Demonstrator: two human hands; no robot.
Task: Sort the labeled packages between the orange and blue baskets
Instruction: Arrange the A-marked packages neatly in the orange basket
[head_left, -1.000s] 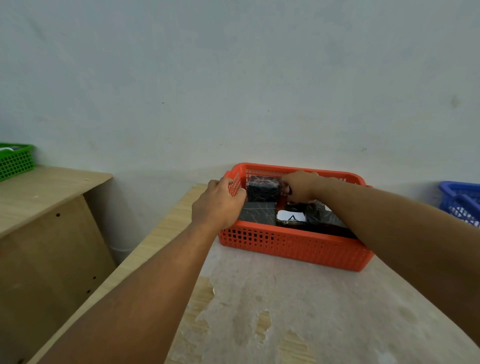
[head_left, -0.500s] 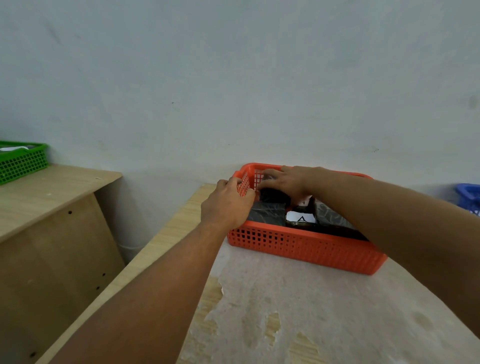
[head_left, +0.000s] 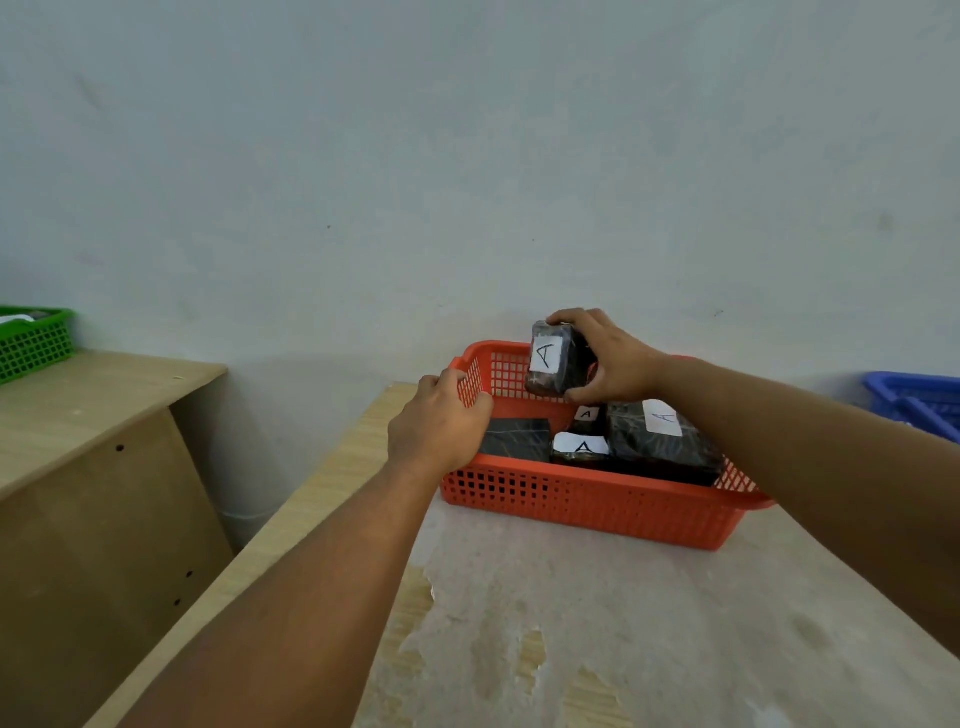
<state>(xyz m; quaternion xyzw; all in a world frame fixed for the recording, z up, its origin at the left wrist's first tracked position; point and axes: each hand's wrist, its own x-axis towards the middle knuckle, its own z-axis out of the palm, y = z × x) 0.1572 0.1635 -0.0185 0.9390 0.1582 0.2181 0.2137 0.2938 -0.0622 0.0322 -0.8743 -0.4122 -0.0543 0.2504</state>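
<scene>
An orange basket (head_left: 582, 501) sits on the table against the wall. My left hand (head_left: 441, 423) grips its left rim. My right hand (head_left: 610, 358) holds a small black package (head_left: 553, 364) upright above the basket's back edge, its white label marked A facing me. Inside the basket lie several black packages: an unlabeled-looking one (head_left: 514, 441) at the left, a small one with an A label (head_left: 582, 447) in the middle, and a large one with an A label (head_left: 660, 441) at the right. A blue basket (head_left: 914, 397) shows at the right edge.
A green basket (head_left: 34, 343) stands on a lower wooden cabinet (head_left: 98, 415) at the left, with a gap between cabinet and table. The table top (head_left: 597, 623) in front of the orange basket has a worn, peeling surface. A plain wall rises close behind.
My right hand has lifted a black package out of the orange basket and turned its A label toward me. My left hand has stayed on the basket's left rim.
</scene>
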